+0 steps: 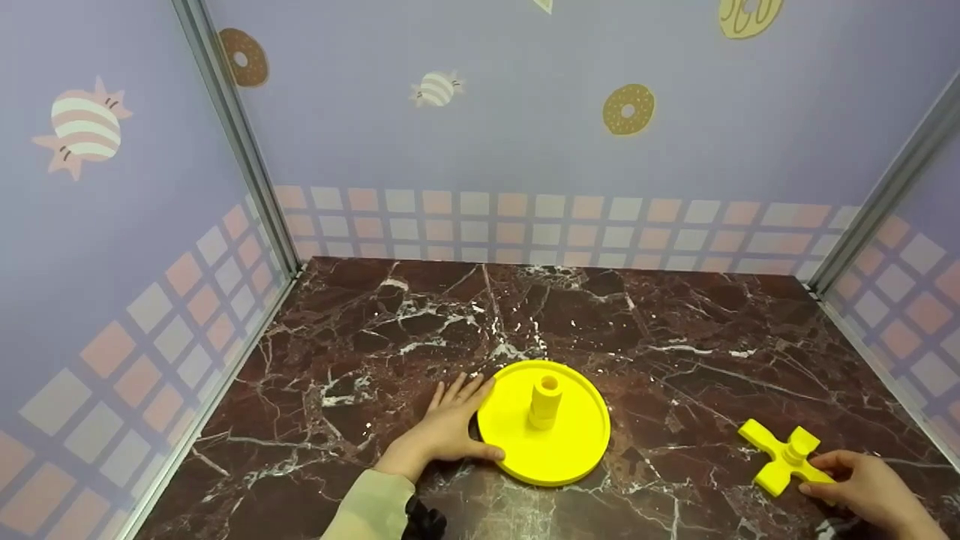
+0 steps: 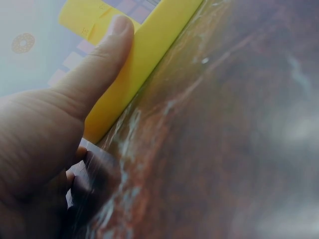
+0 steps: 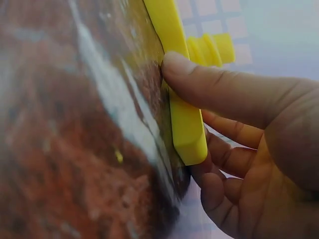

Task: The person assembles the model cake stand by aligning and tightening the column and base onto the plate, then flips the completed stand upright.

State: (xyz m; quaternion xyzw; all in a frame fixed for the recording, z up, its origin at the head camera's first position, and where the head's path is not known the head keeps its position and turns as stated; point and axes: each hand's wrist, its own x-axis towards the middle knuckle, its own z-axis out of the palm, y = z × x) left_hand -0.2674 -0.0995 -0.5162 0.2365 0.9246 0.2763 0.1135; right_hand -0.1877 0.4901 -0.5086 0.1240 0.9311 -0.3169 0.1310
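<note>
Marbled tabletop [image 1: 667,322]: dish [image 1: 577,450], cross [image 1: 781,454] (both yellow)

Of the two hands, the left hand [image 1: 450,429] rests against the left rim of a round yellow tray [image 1: 581,446] with an upright hollow post [image 1: 544,409]. Farther right, the right hand [image 1: 870,486] pinches one arm of a yellow cross [image 1: 778,466] on the dark marbled surface [image 1: 675,322]. A purple wall [image 1: 510,142] with printed doughnuts stands at the far side.

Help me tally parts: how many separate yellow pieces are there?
2, counting joined parts as one: the round tray with its post, touched by the left hand; and the cross-shaped piece, pinched by the right hand.
</note>
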